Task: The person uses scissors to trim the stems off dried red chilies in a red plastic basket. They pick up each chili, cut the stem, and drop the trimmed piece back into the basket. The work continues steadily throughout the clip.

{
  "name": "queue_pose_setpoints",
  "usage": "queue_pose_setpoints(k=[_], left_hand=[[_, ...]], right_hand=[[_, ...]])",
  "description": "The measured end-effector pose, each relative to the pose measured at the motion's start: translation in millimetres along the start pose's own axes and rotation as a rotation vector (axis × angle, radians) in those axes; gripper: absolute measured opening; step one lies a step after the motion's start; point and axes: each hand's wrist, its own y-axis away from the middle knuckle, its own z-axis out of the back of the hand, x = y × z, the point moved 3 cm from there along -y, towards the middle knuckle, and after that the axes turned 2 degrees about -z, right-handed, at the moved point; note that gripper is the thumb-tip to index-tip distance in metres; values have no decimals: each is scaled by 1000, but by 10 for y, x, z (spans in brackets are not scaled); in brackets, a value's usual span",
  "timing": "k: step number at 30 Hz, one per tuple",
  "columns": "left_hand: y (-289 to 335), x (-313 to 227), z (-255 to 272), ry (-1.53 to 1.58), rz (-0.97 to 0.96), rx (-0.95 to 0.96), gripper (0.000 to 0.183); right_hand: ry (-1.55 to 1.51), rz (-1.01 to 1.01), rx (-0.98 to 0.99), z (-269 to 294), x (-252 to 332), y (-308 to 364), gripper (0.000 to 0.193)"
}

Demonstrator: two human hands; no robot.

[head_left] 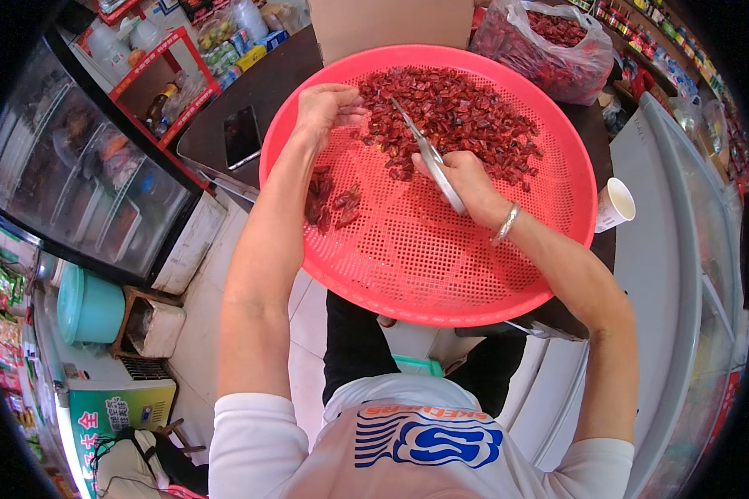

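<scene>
A big round red perforated basket (441, 274) rests on a dark table in front of me. A heap of cut dried red chillies (458, 116) covers its far half. My right hand (466, 179) is closed on the handles of metal scissors (420, 145), whose blades point up-left into the heap. My left hand (324, 108) reaches over the basket's left rim, fingers pinched at the edge of the heap. A few whole dried chillies (333, 204) lie beside my left forearm inside the basket.
A clear plastic bag of dried chillies (549, 41) stands behind the basket, next to a cardboard box (391, 25). A phone (241, 137) lies on the dark table at left. A white paper cup (614, 204) sits at right. Glass-fronted cabinet and teal bucket (87, 308) at left.
</scene>
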Motion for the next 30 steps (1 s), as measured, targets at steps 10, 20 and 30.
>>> queue_pose_setpoints(k=[10,20,30], left_hand=[[23,-86,165,-449,-40,-21,9],[209,-81,192,-1275,114,221,35],[383,-166,196,-1356,410,341,35]], right_hand=[[44,7,-8,5,-17,-6,57],[43,25,5,-1,-9,-17,57],[17,18,26,4,49,22,57]])
